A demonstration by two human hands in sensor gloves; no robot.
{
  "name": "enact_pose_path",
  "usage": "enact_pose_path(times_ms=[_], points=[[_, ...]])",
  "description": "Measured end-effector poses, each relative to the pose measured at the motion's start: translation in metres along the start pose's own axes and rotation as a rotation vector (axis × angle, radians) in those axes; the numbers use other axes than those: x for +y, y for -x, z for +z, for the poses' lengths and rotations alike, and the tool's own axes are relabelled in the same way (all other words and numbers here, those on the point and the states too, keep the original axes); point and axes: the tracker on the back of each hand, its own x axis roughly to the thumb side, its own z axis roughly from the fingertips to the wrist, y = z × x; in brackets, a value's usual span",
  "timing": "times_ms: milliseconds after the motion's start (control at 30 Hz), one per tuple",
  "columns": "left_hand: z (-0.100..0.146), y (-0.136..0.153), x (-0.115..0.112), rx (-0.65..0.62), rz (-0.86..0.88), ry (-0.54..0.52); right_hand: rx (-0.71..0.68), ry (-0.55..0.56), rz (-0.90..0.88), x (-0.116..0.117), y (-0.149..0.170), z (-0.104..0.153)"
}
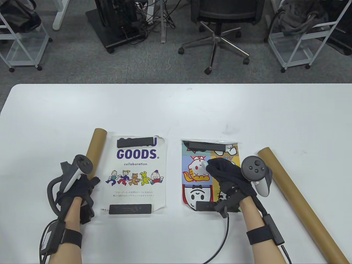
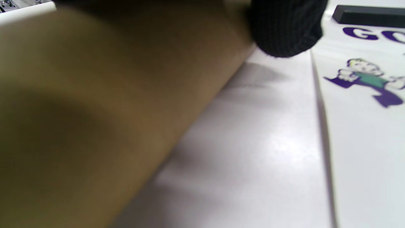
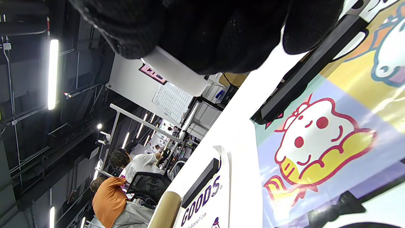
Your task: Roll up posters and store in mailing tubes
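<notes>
Right fingers (image 1: 217,165) curled round small white object over colourful poster (image 1: 198,176); left fingers (image 2: 284,28) on left tube (image 1: 95,145), grip unclear. GOODS poster (image 1: 137,173) just left of colourful one, both flat, weighted. Nothing rolled yet, tubes unfilled.

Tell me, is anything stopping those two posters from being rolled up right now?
Yes. Each poster is pinned flat by black bars. The GOODS poster has one across its top and one across its bottom. The colourful cartoon poster has them too, at top and bottom. They need lifting off first.
</notes>
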Motion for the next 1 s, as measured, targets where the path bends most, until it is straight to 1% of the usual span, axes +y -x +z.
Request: enact_pose_path(times_ms=[133,300,400,533,633,700,833,900,933,1000], points=[[0.001,-0.002,0.0,0.009,-0.019,-0.006,0.001,0.0,0.0,0.0,0.0,0.0],[0.001,-0.001,0.002,0.003,0.001,0.002,0.001,-0.003,0.003,0.001,0.0,-0.001],[0.006,0.001,0.009,-0.006,0.01,-0.017,0.001,-0.004,0.005,0.001,0.0,-0.001],[0.019,0.0,0.023,-0.044,0.007,-0.09,-0.001,-0.006,0.012,0.002,0.0,-0.001],[0.031,-0.006,0.03,-0.138,-0.013,-0.168,-0.001,-0.01,0.013,0.003,-0.001,-0.001],[0.037,-0.011,0.032,-0.195,-0.034,-0.192,0.0,-0.013,0.016,0.004,-0.001,0.0],[0.052,-0.027,0.032,-0.334,-0.036,-0.278,0.001,-0.016,0.015,0.004,0.0,0.0],[0.059,-0.038,0.029,-0.398,-0.08,-0.364,0.001,-0.014,0.012,0.003,-0.001,0.0],[0.064,-0.045,0.027,-0.431,-0.144,-0.424,0.0,-0.009,0.008,0.003,0.0,0.0],[0.072,-0.055,0.025,-0.454,-0.261,-0.512,0.001,-0.009,0.007,0.003,0.0,0.0]])
